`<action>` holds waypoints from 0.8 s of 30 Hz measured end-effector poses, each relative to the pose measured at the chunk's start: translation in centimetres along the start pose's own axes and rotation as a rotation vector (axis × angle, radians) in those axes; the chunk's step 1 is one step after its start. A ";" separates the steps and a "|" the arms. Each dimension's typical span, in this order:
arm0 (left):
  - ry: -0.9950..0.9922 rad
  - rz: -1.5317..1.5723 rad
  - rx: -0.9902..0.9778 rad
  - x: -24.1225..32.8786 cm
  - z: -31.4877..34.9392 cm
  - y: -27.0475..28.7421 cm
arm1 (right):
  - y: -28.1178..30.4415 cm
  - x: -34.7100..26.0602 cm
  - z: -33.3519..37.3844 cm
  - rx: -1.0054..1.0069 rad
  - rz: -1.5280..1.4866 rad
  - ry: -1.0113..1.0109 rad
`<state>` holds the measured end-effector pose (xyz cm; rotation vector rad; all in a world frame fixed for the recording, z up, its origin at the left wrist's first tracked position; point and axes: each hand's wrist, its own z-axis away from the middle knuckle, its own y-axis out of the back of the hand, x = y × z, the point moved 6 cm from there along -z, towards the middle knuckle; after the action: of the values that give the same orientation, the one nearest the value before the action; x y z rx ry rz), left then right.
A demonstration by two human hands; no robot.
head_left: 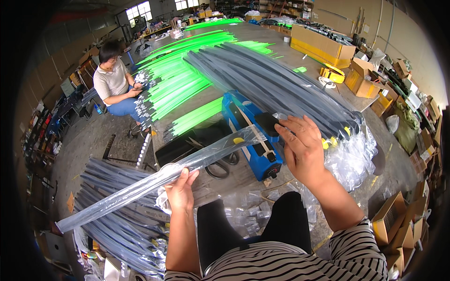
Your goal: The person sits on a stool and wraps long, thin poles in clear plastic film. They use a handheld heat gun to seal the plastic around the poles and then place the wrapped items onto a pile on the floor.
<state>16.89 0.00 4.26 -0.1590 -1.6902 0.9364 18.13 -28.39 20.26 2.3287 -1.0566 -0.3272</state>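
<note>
My left hand [180, 188] is closed on a long clear plastic sleeve [126, 188], which slants from the lower left up to a blue heat sealer [257, 157]. Its upper end lies across the sealer, and a yellow piece [238, 140] shows there. At the sealer's black handle [267, 125] my right hand [301, 146] has its fingertips on the edge; the thumb is mostly hidden. Black-handled scissors [217, 169] lie left of the sealer, partly under the sleeve. Beyond my right hand lies a big pile of grey sleeved rods [276, 84].
Bright green rods [183, 79] cover the table's far left, where a seated person [115, 82] works. More bagged grey rods [122, 229] lie at lower left. Crumpled clear plastic [351, 161] lies right of my hand. A yellow tape dispenser [332, 73] and cardboard boxes [321, 47] stand at far right.
</note>
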 end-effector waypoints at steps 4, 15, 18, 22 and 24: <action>0.001 -0.005 -0.002 0.2 0.0 0.0 | 0.0 -0.1 0.4 0.002 -0.023 0.000; 0.001 -0.057 0.007 0.1 -0.2 -0.1 | -1.1 0.2 2.7 0.022 -0.051 -0.022; -0.009 -0.056 0.006 0.0 -0.5 -0.1 | -2.0 0.1 3.6 0.054 -0.037 -0.047; -0.006 -0.049 -0.011 0.0 -0.5 -0.1 | -2.5 0.1 3.9 0.084 -0.021 -0.041; -0.008 -0.049 -0.001 -0.1 -0.5 0.0 | -2.5 0.2 3.9 0.092 -0.024 -0.042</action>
<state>17.38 0.22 4.20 -0.1146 -1.6945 0.9004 18.13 -28.66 15.63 2.4275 -1.0851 -0.3450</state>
